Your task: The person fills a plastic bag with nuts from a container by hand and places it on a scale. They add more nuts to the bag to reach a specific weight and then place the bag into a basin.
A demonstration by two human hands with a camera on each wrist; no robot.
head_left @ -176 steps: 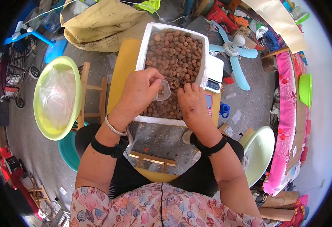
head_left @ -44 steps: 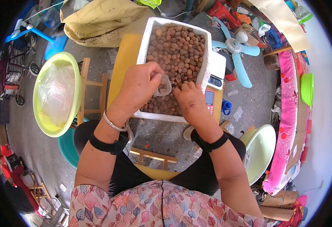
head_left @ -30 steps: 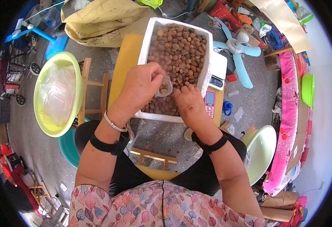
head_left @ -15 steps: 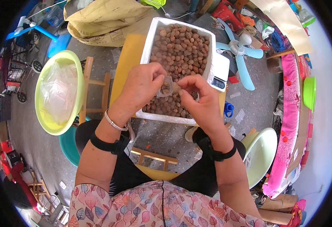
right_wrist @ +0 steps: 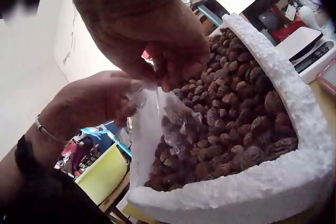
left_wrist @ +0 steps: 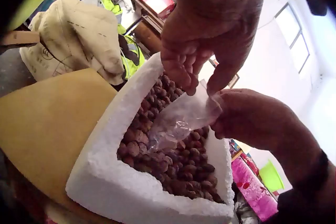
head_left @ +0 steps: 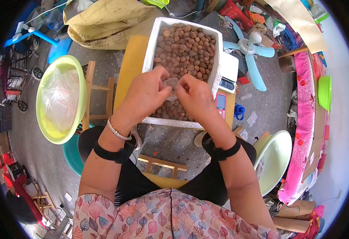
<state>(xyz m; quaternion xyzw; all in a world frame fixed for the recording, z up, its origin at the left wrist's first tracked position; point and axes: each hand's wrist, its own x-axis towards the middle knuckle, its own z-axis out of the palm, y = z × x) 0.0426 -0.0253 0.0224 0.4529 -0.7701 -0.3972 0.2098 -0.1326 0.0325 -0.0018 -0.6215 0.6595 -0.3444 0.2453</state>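
A small clear plastic bag [left_wrist: 184,116] hangs over a white foam box [head_left: 147,55] of wrinkled brown nuts [head_left: 188,51]. My left hand [head_left: 144,92] pinches the bag's top edge from the left in the head view. From the other side my right hand [head_left: 198,97] pinches the same edge, fingertips close to the left hand's. In the right wrist view, the bag's lower part [right_wrist: 181,124] drapes down against the nuts, and some brown contents show through the plastic. Curled fingers hide part of the bag's mouth.
The box stands on a yellow table [head_left: 128,71]. To its right are a white scale [head_left: 228,69] and a red phone [head_left: 221,102]. A yellow-green basin [head_left: 43,115] holding plastic bags stands left; a pale basin [head_left: 276,159] is at right. Blue fan blades [head_left: 256,77] lie beyond.
The right hand has left the nuts, risen beside the bag and moved left onto its edge. The left hand keeps its hold, and the bag's mouth looks narrower now.
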